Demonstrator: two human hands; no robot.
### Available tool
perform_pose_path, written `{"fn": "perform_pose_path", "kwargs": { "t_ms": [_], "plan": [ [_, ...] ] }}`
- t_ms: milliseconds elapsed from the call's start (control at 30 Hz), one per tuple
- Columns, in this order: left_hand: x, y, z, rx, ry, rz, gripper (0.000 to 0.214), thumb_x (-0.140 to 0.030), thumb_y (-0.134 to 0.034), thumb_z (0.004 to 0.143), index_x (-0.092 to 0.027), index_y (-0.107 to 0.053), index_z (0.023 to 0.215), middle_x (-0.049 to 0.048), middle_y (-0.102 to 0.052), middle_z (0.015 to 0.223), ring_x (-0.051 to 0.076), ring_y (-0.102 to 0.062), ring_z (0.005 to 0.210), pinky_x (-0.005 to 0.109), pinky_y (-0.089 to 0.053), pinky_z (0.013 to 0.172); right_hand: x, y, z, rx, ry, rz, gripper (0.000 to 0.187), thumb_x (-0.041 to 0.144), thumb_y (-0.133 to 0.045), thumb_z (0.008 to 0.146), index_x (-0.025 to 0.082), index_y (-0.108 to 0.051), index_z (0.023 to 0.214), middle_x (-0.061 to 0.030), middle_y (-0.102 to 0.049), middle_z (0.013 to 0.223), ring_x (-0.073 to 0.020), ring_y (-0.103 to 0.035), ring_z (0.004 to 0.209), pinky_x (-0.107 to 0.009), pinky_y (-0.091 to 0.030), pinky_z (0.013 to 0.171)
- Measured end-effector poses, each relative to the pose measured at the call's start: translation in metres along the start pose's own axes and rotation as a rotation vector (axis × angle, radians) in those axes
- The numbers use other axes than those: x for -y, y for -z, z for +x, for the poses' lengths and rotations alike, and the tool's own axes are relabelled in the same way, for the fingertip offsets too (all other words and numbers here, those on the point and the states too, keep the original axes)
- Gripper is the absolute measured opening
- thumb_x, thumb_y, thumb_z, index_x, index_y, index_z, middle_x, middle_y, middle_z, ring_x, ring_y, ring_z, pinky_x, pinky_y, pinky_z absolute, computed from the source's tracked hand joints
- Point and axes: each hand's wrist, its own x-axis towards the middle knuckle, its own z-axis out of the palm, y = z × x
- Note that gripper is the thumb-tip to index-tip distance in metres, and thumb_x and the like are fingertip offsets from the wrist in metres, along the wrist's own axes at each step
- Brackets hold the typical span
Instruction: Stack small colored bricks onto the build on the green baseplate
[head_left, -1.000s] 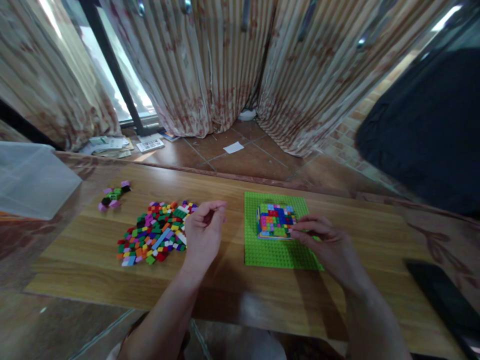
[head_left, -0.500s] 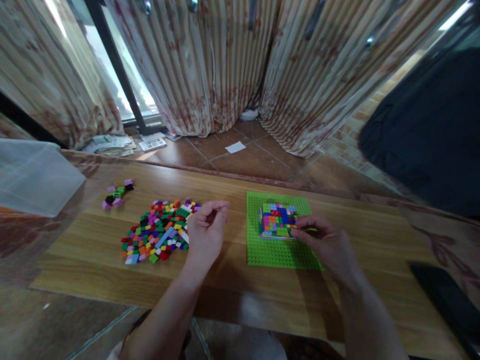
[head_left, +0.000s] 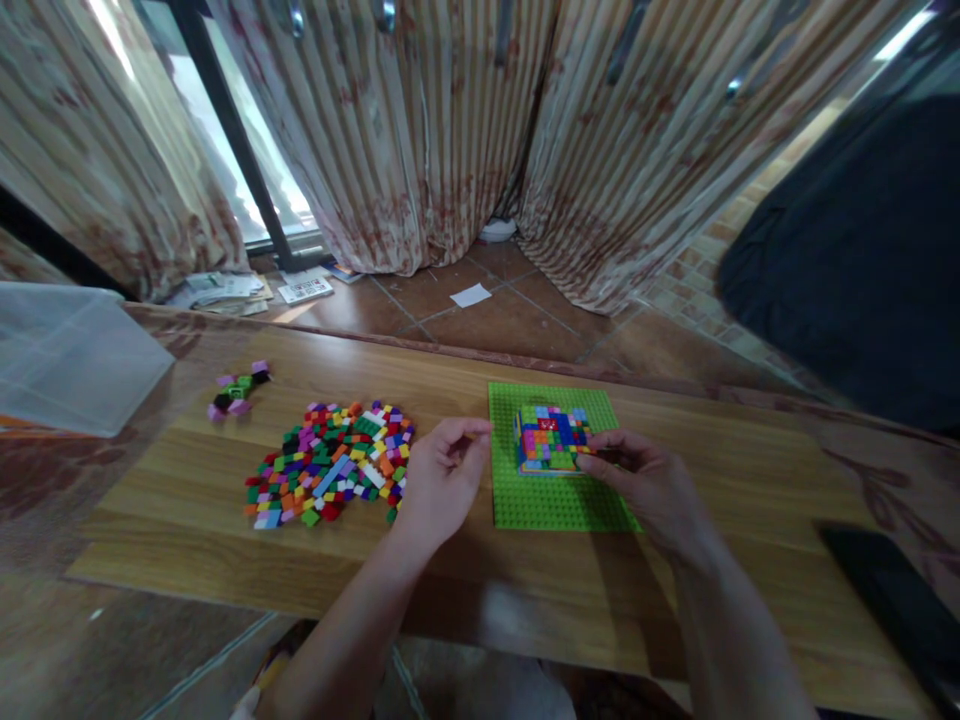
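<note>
We work at a wooden table (head_left: 187, 545). The multicoloured, roughly rectangular block of plastic bricks (head_left: 553, 440) sits on the bright green, studded plastic baseplate (head_left: 517, 507), right of the table's middle and nearer its far edge than its near edge. Our right hand (head_left: 651, 483) meets the block's right side, thumb and fingertips slightly parted; we cannot tell whether they grip the block or a small brick between them. Our left hand (head_left: 444, 485) is loosely curled at the baseplate's left edge, thumb and forefinger close together; we cannot tell whether a small brick is pinched there.

The heap of loose, mixed-colour plastic bricks (head_left: 330, 470) lies left of our left hand. The small pink, black and green brick assembly (head_left: 238, 390) lies towards the table's far left corner.

For sound work at the block, we advise bracing its left side with the left hand, squaring any brick to the studs, and pressing straight down with even force. Sideways pressure could loosen the upper bricks or slide the baseplate.
</note>
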Motion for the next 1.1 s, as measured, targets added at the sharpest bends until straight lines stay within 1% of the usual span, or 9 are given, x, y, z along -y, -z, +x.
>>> {"fn": "perform_pose_path", "kwargs": {
  "t_ms": [100, 200, 367, 433, 533, 667, 800, 933, 1100],
  "plan": [
    [0.000, -0.003, -0.002, 0.056, -0.029, 0.089, 0.014, -0.022, -0.059, 0.083, -0.017, -0.070, 0.091, 0.0039, -0.069, 0.084, 0.015, -0.063, 0.074, 0.025, -0.049, 0.068, -0.001, 0.001, 0.000, 0.007, -0.007, 0.023, 0.030, 0.037, -0.085, 0.056, 0.019, -0.070, 0.075, 0.0000, -0.067, 0.071, -0.0123, -0.060, 0.065, -0.024, -0.049, 0.061],
    [-0.002, -0.004, -0.002, 0.089, -0.029, 0.139, 0.014, -0.021, -0.057, 0.083, -0.017, -0.069, 0.091, 0.0043, -0.069, 0.083, 0.015, -0.063, 0.071, 0.025, -0.049, 0.065, 0.000, 0.004, 0.001, -0.016, -0.019, 0.034, 0.030, 0.037, -0.085, 0.056, 0.019, -0.072, 0.077, -0.0010, -0.068, 0.072, -0.0130, -0.060, 0.065, -0.025, -0.049, 0.059],
    [-0.002, -0.002, -0.002, 0.038, -0.099, 0.134, 0.014, -0.020, -0.057, 0.085, -0.018, -0.069, 0.091, 0.0042, -0.069, 0.084, 0.015, -0.064, 0.076, 0.025, -0.050, 0.068, 0.004, 0.006, 0.000, -0.308, 0.123, 0.113, 0.018, 0.032, -0.080, 0.067, 0.020, -0.071, 0.076, 0.0006, -0.066, 0.071, -0.0099, -0.054, 0.059, -0.023, -0.046, 0.055],
    [-0.002, 0.002, -0.001, -0.019, -0.137, 0.134, 0.015, -0.020, -0.056, 0.086, -0.019, -0.069, 0.092, 0.0037, -0.069, 0.085, 0.015, -0.064, 0.077, 0.025, -0.050, 0.069, 0.008, -0.001, -0.005, -0.316, 0.187, 0.149, 0.012, 0.029, -0.078, 0.071, 0.021, -0.071, 0.077, 0.0021, -0.064, 0.070, -0.0090, -0.053, 0.059, -0.023, -0.046, 0.056],
    [-0.004, 0.009, 0.002, -0.128, -0.149, 0.129, 0.016, -0.023, -0.056, 0.087, -0.020, -0.070, 0.094, 0.0027, -0.069, 0.083, 0.013, -0.063, 0.072, 0.024, -0.049, 0.065, 0.017, -0.024, -0.018, -0.210, 0.261, 0.140, 0.007, 0.025, -0.075, 0.075, 0.024, -0.071, 0.080, 0.0030, -0.065, 0.071, -0.0095, -0.056, 0.063, -0.023, -0.047, 0.060],
    [-0.008, 0.022, 0.009, -0.332, -0.104, 0.004, 0.015, -0.027, -0.060, 0.084, -0.019, -0.071, 0.089, 0.0014, -0.069, 0.078, 0.012, -0.061, 0.066, 0.022, -0.049, 0.061, 0.025, -0.064, -0.039, 0.068, 0.375, -0.050, 0.002, 0.023, -0.069, 0.082, 0.025, -0.070, 0.082, 0.0008, -0.067, 0.081, -0.0131, -0.061, 0.075, -0.025, -0.049, 0.067],
    [-0.013, 0.035, 0.016, -0.477, -0.040, -0.130, 0.012, -0.026, -0.064, 0.079, -0.018, -0.071, 0.084, 0.0002, -0.068, 0.077, 0.010, -0.059, 0.065, 0.020, -0.050, 0.060, 0.021, -0.097, -0.050, 0.290, 0.433, -0.221, 0.009, 0.020, -0.059, 0.088, 0.023, -0.068, 0.086, -0.0017, -0.067, 0.085, -0.0144, -0.062, 0.078, -0.027, -0.049, 0.069],
    [-0.016, 0.042, 0.015, -0.486, 0.019, -0.149, 0.012, -0.025, -0.064, 0.078, -0.017, -0.071, 0.083, -0.0004, -0.068, 0.076, 0.008, -0.058, 0.063, 0.018, -0.049, 0.059, 0.013, -0.115, -0.052, 0.303, 0.458, -0.420, 0.013, 0.020, -0.055, 0.090, 0.023, -0.067, 0.093, -0.0043, -0.066, 0.092, -0.0173, -0.063, 0.085, -0.030, -0.050, 0.075],
    [-0.015, 0.039, 0.009, -0.361, 0.042, -0.129, 0.013, -0.026, -0.061, 0.080, -0.017, -0.070, 0.083, 0.0010, -0.068, 0.077, 0.010, -0.059, 0.064, 0.020, -0.051, 0.058, 0.006, -0.128, -0.048, 0.299, 0.558, -0.545, 0.019, 0.021, -0.051, 0.092, 0.024, -0.068, 0.100, -0.0063, -0.065, 0.099, -0.0188, -0.063, 0.089, -0.033, -0.052, 0.078]
  ]
}}
